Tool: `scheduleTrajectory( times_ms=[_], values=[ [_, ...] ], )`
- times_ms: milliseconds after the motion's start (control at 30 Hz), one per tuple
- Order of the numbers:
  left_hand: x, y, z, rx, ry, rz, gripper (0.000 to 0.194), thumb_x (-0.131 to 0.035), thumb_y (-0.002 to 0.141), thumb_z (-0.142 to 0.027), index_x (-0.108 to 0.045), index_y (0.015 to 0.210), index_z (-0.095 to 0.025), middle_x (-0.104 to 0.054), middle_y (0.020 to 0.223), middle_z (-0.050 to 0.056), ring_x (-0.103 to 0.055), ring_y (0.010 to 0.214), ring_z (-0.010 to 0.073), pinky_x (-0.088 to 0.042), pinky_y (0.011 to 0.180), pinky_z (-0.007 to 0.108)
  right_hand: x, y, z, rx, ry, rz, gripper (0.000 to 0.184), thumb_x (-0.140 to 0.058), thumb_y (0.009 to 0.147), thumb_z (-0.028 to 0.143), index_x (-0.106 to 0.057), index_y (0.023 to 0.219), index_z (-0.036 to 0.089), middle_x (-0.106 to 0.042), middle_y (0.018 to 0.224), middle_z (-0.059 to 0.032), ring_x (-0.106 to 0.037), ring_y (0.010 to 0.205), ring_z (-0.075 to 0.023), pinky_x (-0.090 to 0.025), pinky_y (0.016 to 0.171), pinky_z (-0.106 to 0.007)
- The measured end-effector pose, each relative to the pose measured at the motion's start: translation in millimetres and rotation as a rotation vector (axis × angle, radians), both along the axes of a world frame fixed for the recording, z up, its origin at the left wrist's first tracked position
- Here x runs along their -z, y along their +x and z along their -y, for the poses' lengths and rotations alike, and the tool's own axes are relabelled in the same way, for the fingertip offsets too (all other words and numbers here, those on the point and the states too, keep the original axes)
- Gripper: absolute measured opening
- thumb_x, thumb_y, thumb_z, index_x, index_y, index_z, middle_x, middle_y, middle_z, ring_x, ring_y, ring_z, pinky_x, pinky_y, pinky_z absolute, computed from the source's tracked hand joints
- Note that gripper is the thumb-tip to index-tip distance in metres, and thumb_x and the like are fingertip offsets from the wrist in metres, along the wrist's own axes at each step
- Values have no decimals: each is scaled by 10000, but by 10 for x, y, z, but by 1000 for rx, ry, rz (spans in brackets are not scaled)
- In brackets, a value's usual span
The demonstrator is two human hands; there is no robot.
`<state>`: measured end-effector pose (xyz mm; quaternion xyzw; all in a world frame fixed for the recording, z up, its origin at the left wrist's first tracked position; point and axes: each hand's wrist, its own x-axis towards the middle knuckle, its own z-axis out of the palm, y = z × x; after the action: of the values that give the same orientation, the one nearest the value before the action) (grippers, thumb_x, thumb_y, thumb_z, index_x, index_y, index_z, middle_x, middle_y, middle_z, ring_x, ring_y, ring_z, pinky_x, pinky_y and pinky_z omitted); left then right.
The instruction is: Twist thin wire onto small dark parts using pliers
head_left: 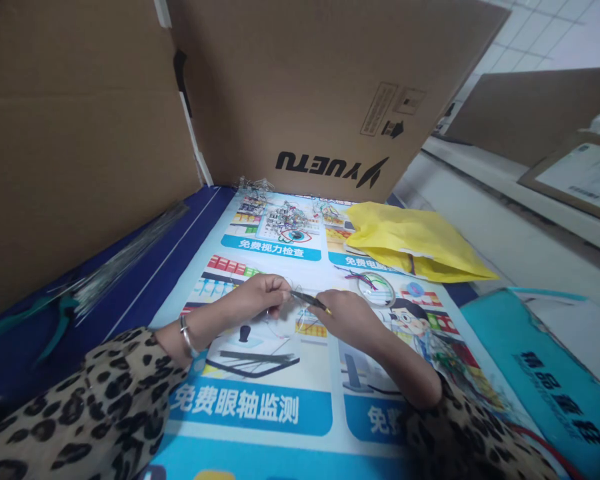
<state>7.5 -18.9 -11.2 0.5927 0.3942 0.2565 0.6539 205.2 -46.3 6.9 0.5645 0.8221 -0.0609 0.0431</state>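
My left hand [266, 295], with a silver bangle at the wrist, is closed in a pinch on a thin, pale wire. The wire [304, 325] forms loose loops below the fingers, faint against the print. My right hand [349, 319] grips a slim dark pointed tool [307, 298] with a gold-coloured end; its exact kind is unclear. The tool's narrow tip points left and reaches my left fingertips. Just beyond my right hand lie a clear round ring [391, 291] and a small bunch of coloured strands [359, 276]. Several thin dark rods [256, 357] lie below my left hand.
Tall cardboard panels [300, 87] wall off the back and left. A tangled wire pile [285, 217] lies at the back, with a yellow pouch [415, 240] to its right. Green-handled pliers [63, 313] and a wire bundle [125, 257] are left. A teal package [540, 380] is right.
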Motion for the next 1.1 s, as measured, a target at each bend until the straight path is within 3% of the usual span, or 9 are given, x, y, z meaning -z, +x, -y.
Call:
scheduleTrajectory(
  times_ms=[333,800,967,1100],
  values=[
    [9,-14,-16,-6,-38,51,181,-554,750,-321,-499,703,-155,-515,484,-41,-420,407,47,-287,427,176,-53,46,0,32,81,14,276,-379,865,394,-578,827,206,-624,827,-22,-559,743,-141,-292,571,-236],
    [-9,-9,-6,-20,-31,74,157,-566,739,-285,-505,702,-145,-530,498,-37,-472,443,56,-339,479,185,18,31,7,18,234,65,187,-440,839,333,-565,790,204,-594,778,-17,-539,733,-143,-266,558,-246],
    [10,12,-8,-240,-46,131,141,-556,729,-282,-512,709,-150,-524,484,-35,-456,419,59,-311,446,181,145,31,-43,121,288,-216,257,-415,853,392,-537,743,194,-578,718,-9,-518,657,-131,-298,557,-239],
    [7,27,11,-398,-61,170,127,-558,709,-265,-508,672,-154,-518,509,-38,-466,435,60,-335,457,184,235,-32,-32,-18,395,-477,290,-473,821,450,-520,714,185,-551,684,-18,-500,676,-140,-353,615,-245]
  ],
)
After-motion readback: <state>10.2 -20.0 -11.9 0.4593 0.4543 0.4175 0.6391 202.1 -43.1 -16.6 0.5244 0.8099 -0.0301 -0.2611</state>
